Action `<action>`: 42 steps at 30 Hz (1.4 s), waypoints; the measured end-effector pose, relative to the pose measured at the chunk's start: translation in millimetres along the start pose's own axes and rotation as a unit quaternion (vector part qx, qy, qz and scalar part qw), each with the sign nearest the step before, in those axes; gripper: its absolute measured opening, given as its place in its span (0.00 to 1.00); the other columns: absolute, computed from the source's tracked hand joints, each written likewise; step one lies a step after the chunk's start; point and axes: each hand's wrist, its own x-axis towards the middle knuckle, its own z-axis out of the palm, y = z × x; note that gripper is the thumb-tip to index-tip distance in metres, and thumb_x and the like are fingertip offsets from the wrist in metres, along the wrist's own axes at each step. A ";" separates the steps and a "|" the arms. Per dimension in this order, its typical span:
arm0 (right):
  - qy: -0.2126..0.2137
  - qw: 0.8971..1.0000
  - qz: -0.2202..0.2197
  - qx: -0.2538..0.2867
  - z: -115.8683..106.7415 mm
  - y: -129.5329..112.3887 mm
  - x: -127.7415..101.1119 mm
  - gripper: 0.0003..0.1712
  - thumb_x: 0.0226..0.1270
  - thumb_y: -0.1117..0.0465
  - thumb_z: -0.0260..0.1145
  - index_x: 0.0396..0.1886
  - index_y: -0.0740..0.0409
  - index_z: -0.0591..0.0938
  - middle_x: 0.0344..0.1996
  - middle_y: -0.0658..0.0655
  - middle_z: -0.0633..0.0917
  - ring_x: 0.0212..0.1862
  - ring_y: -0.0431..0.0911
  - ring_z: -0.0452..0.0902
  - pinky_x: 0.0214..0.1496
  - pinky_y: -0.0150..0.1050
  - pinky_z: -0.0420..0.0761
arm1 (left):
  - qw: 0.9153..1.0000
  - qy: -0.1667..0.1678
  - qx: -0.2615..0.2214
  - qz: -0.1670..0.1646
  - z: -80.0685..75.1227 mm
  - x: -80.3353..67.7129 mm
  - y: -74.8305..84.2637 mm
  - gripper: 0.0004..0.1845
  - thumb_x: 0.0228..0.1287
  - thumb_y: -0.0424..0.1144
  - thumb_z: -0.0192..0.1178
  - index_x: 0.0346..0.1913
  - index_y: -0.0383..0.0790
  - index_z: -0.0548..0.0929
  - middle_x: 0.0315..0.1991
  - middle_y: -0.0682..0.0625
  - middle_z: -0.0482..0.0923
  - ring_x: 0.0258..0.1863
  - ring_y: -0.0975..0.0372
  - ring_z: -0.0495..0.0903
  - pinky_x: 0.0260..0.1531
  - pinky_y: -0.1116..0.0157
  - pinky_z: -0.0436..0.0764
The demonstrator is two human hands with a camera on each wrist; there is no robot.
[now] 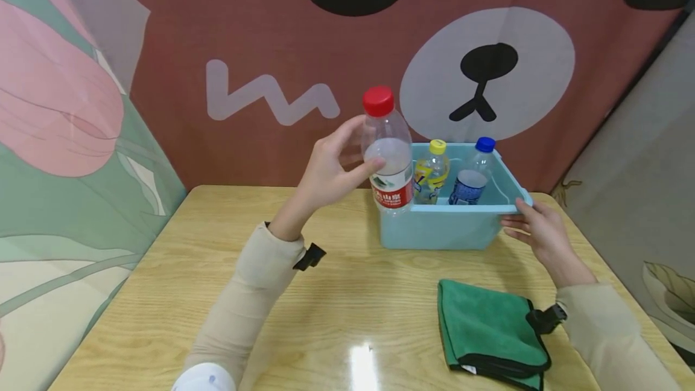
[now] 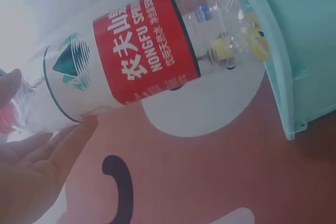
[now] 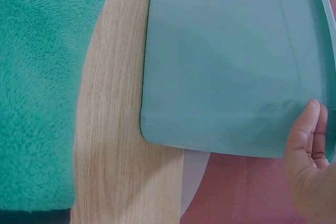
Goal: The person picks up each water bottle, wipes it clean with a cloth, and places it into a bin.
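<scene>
My left hand grips a clear plastic water bottle with a red cap, thumb on one side and fingers behind. The bottle is nearly upright, its base overlapping the front left rim of a light blue plastic bin in the head view. Its red and white label faces the left wrist camera. At the bin's front right corner, my right hand holds the rim, thumb over the top and fingers against the outer wall. Inside the bin stand a yellow-capped bottle and a blue-capped bottle.
A folded green cloth with black edging lies on the wooden table, in front of the bin and beside my right forearm. Behind the table hangs a printed curtain, close to the bin's back. Black straps sit on both sleeves.
</scene>
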 end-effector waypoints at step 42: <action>0.002 1.000 -0.016 0.020 4.5 -1.2 -5.2 0.19 0.66 0.50 0.55 0.48 0.57 0.65 0.24 0.49 0.82 0.28 0.40 0.81 0.32 0.34 0.82 | 0.954 -0.075 0.132 -0.258 58.7 16.3 -110.6 0.35 0.57 0.48 0.62 0.64 0.38 0.62 0.56 0.45 0.71 0.53 0.57 0.71 0.47 0.63 0.77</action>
